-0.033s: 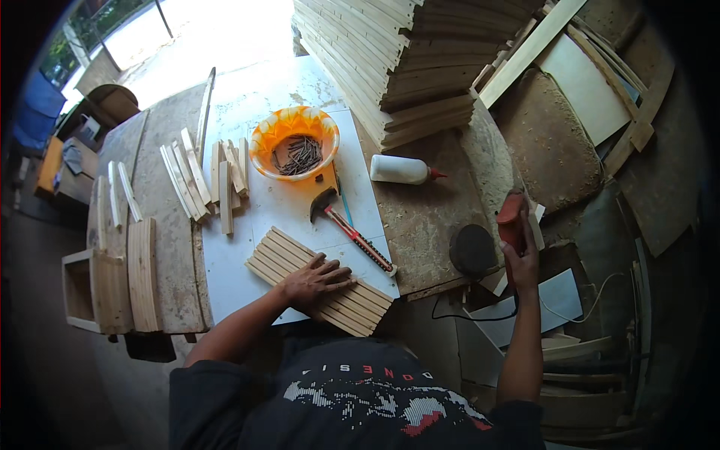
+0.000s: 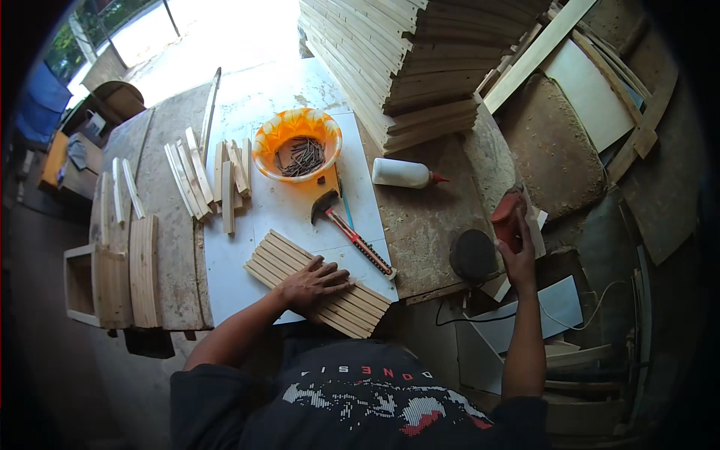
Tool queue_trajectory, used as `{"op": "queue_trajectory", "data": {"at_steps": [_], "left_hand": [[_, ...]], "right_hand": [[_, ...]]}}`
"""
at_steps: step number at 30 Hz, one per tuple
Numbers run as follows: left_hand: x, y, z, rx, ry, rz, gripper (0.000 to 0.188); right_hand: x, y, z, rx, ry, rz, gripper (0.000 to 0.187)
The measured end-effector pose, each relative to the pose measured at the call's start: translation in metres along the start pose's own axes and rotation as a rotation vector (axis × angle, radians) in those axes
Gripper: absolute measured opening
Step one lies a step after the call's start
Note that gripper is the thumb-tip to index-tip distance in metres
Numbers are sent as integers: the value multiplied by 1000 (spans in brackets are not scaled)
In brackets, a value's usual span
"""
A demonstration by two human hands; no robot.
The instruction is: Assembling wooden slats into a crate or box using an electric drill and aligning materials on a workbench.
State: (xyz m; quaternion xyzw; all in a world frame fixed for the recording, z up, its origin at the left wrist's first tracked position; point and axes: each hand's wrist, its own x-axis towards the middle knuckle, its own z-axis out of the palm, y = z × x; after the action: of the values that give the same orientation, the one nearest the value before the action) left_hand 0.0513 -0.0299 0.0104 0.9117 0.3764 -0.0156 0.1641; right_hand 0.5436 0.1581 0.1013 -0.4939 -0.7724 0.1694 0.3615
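Observation:
My left hand [image 2: 311, 287] lies flat, fingers spread, on a panel of light wooden slats [image 2: 274, 259] set side by side at the near edge of the white board [image 2: 225, 296]. At the right table edge, my right hand [image 2: 520, 259] is closed around a red tool [image 2: 506, 214] that looks like a power tool; its exact kind is unclear. Beyond the panel lies a claw hammer [image 2: 352, 232] with a red and black handle. An orange and white bowl [image 2: 262, 159] holds many dark nails. A thin blue stick, perhaps a pencil [image 2: 346, 206], lies by the hammer.
A white bottle with a red nozzle [image 2: 401, 173] lies right of the bowl. A dark round block [image 2: 473, 255] stands near my right hand. A tall stack of wooden pieces [image 2: 435, 75] rises at the back. Short wood strips [image 2: 187, 180] and a wooden box [image 2: 79, 285] occupy the left.
The whole view has shifted slightly. The red tool in my right hand has tilted a little and moved slightly left. My left hand stays on the slat panel.

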Motion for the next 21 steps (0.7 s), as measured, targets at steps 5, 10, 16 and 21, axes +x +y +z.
{"op": "queue_trajectory", "data": {"at_steps": [5, 10, 16, 21], "left_hand": [[-27, 13, -5, -1, -25, -290, 126], [-68, 2, 21, 10, 94, -772, 132], [-77, 4, 42, -128, 290, -1318, 140], [-87, 4, 24, -180, 162, -1268, 148]], "right_hand": [[71, 71, 53, -161, -162, 68, 109], [107, 116, 112, -285, -180, 79, 108], [108, 154, 134, -248, -192, -8, 104], [106, 175, 135, -196, -225, 19, 96]]}}
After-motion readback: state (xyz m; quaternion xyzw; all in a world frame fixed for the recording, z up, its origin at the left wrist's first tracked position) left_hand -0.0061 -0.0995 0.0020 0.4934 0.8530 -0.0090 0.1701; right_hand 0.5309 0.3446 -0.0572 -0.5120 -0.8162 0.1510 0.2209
